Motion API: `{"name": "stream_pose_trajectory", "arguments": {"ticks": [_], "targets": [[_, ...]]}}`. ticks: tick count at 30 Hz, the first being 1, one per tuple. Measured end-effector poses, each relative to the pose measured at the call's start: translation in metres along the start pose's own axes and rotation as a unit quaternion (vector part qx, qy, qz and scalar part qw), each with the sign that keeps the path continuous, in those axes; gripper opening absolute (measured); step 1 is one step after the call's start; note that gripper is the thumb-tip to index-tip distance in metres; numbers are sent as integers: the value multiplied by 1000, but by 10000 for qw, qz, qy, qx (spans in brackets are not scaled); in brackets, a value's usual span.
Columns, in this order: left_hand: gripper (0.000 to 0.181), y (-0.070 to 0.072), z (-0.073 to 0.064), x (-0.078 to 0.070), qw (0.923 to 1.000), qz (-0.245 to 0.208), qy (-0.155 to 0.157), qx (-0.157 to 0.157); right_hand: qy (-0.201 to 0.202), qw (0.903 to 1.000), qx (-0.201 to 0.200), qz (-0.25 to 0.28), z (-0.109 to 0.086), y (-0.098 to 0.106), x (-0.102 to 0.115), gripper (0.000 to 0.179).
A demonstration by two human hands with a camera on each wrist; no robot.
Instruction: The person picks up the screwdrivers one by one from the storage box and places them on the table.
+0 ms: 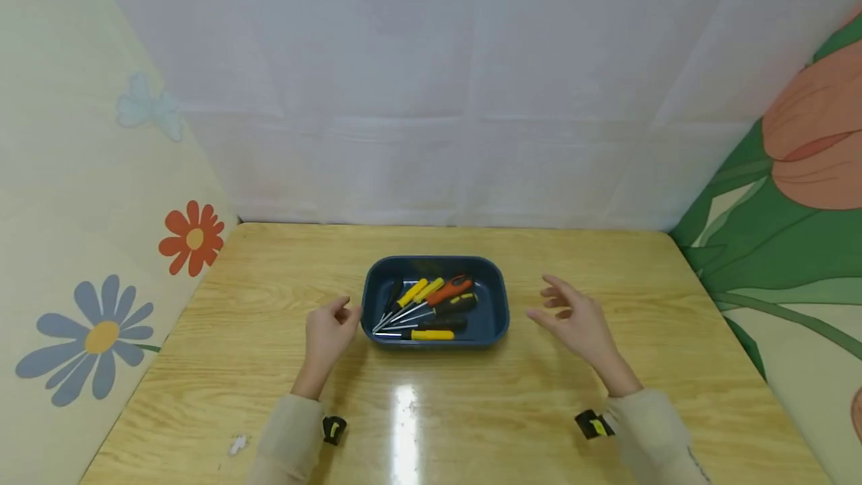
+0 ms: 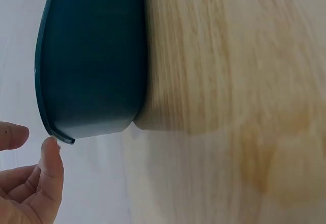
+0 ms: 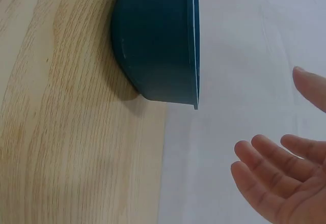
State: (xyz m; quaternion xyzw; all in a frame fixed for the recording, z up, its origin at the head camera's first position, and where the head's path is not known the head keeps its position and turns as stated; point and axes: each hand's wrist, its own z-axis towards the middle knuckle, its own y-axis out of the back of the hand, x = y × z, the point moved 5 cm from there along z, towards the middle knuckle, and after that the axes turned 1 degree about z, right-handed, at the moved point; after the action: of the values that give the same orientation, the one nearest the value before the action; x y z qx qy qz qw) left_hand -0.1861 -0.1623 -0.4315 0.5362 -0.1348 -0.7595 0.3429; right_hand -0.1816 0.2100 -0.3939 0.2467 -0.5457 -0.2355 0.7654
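Note:
A dark blue plastic bin [image 1: 490, 319] stands on the table, holding several screwdrivers. Their handles are yellow [image 1: 432, 335], black [image 1: 450, 325] and red with black [image 1: 450, 290], and most of the metal shafts point toward the bin's left end. My left hand [image 1: 328, 335] is at the bin's left end; in the left wrist view a fingertip [image 2: 51, 150] is right at the rim corner, with the fingers loosely bent. To the right of the bin, my right hand [image 1: 578, 320] is held apart from it, fingers spread and nothing in them.
The wooden table [image 1: 471, 418] reaches back to a white cloth backdrop [image 1: 431, 96]. Flower-printed panels [image 1: 101, 245] flank it on both sides. A small white mark [image 1: 238, 444] shows on the tabletop at the front left. Black straps [image 1: 595, 424] hang at both wrists.

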Motion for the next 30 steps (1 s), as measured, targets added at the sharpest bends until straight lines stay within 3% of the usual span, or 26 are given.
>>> {"name": "stream_pose_trajectory", "arguments": {"ticks": [5,9,13,17,24,30], "targets": [[30,-9,0,13,9937,-418,888,545,13,10000,4,42,2,0,2,60],[37,-17,-2,23,9746,-1087,1682,1005,1,9999,84,-88,3,-1,3,60],[42,-26,-4,31,9545,-1552,2155,1353,8,9997,166,-178,5,-1,5,60],[38,-31,-4,34,9505,-1611,2199,1489,86,9995,260,-176,8,-3,7,56],[26,-33,-2,33,9497,-1543,2224,1578,277,9985,423,-223,16,-6,10,45],[23,-34,-3,33,9515,-1503,2181,1565,341,9976,591,93,25,-11,13,37]]}}
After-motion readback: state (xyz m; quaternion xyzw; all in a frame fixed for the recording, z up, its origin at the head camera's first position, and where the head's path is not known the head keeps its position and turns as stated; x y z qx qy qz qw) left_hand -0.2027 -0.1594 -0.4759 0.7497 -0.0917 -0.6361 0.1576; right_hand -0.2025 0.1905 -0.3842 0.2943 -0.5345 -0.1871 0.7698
